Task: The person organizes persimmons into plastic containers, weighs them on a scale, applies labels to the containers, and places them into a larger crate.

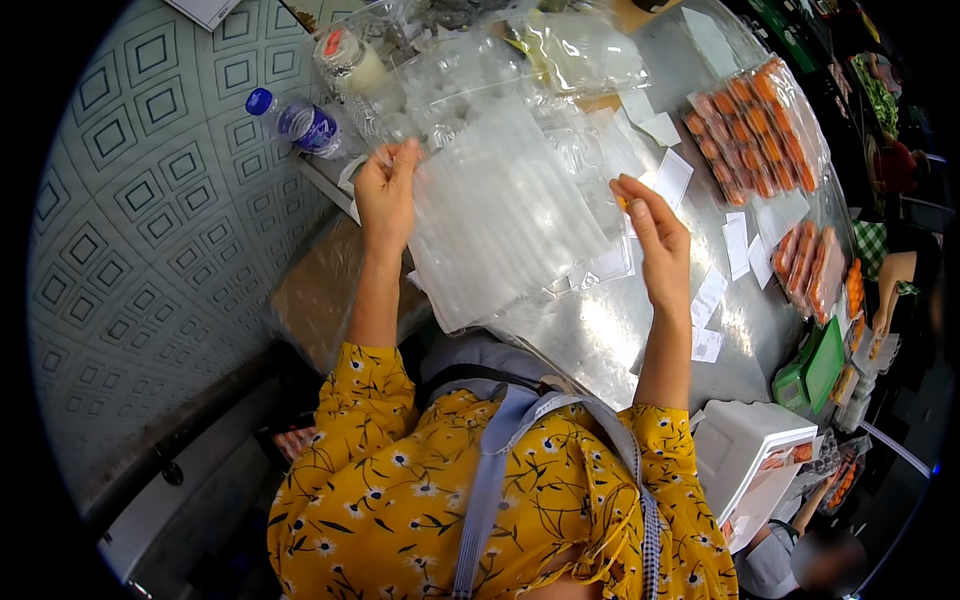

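Note:
My left hand [386, 195] pinches the left edge of a translucent white sheet [510, 225], which looks like thin foam or plastic. The sheet hangs tilted over the near edge of the metal table. My right hand [656, 244] is raised just beyond the sheet's right side, thumb and fingers bent. A small orange patch [622, 203] shows at its fingertips; whether they grip it is unclear. Behind the sheet lie clear plastic trays [574, 154] with moulded hollows, partly covered by it.
A water bottle [307, 129] and a lidded jar [349, 60] stand at the back left. Packs of orange produce [750, 127] sit right on the metal table [592, 330], near paper slips [709, 296]. A green container [814, 367] and white foam box [750, 457] are nearer; co-workers' arms [892, 289] show far right.

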Action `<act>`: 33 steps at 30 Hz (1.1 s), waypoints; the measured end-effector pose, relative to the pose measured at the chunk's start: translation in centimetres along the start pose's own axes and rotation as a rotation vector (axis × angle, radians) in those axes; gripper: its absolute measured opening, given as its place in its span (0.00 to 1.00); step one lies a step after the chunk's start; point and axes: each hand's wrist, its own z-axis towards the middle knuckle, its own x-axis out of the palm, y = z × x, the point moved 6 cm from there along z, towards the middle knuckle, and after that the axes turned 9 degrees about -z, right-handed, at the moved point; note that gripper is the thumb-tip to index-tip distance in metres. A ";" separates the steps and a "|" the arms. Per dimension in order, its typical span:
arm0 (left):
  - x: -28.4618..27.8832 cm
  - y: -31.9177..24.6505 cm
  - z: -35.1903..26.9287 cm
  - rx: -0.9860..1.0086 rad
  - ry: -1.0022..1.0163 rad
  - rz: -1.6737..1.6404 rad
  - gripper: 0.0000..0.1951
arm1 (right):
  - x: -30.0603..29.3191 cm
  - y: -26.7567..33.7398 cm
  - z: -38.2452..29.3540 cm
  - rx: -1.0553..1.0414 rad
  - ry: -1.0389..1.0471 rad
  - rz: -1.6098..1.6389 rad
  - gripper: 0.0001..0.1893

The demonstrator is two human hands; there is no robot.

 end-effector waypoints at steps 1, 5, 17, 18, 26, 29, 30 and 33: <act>0.1 -0.2 0.4 0.001 0.003 0.000 0.11 | 0.3 0.3 -0.2 -0.057 0.003 -0.149 0.19; 0.3 -4.8 3.2 0.179 -0.011 0.088 0.11 | 0.5 1.9 -0.4 -0.095 -0.075 -0.285 0.15; 5.4 -12.8 1.1 1.598 0.413 0.517 0.06 | 0.3 -0.9 -0.6 -0.044 -0.031 -0.023 0.10; 5.2 -10.6 -0.2 1.587 0.462 0.568 0.07 | -0.1 -3.4 -0.9 0.107 -0.086 0.182 0.10; 2.9 -5.4 -2.4 1.260 0.608 0.722 0.12 | 0.2 -6.5 -2.8 0.456 -0.162 0.848 0.26; 3.0 -5.2 -2.6 1.202 0.643 0.756 0.13 | 0.5 -5.3 -1.9 0.375 -0.103 0.510 0.21; 3.0 -5.0 -2.6 1.133 0.692 0.782 0.13 | 0.6 -4.7 -1.4 0.322 -0.052 0.230 0.20; 2.6 -5.3 -2.5 1.039 0.705 0.804 0.13 | 0.2 -3.2 0.5 0.260 -0.029 0.213 0.20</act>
